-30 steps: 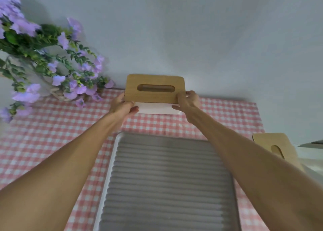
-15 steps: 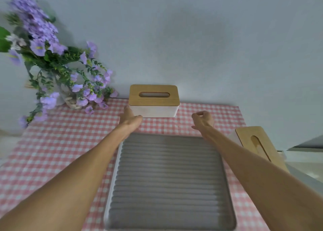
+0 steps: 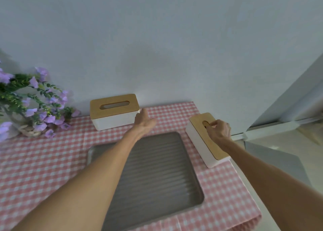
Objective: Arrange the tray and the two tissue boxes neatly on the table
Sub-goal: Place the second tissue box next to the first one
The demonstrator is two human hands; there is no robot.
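Observation:
A grey ribbed tray (image 3: 157, 174) lies in the middle of the pink checked tablecloth. Behind it, against the wall, stands a white tissue box with a wooden lid (image 3: 113, 111). My left hand (image 3: 145, 119) hovers just right of that box, fingers straight and apart, holding nothing. A second tissue box (image 3: 203, 143) lies at an angle by the table's right edge. My right hand (image 3: 219, 130) rests on its wooden lid with fingers curled at the slot.
A vase of purple flowers (image 3: 33, 108) stands at the back left. The grey wall (image 3: 157, 47) runs directly behind the table. The right table edge (image 3: 251, 187) drops to a pale floor beside the second box.
Both hands let go of the back tissue box, which now rests on the table. My right hand moved right onto the second box; my left drifted right, and the view swung right.

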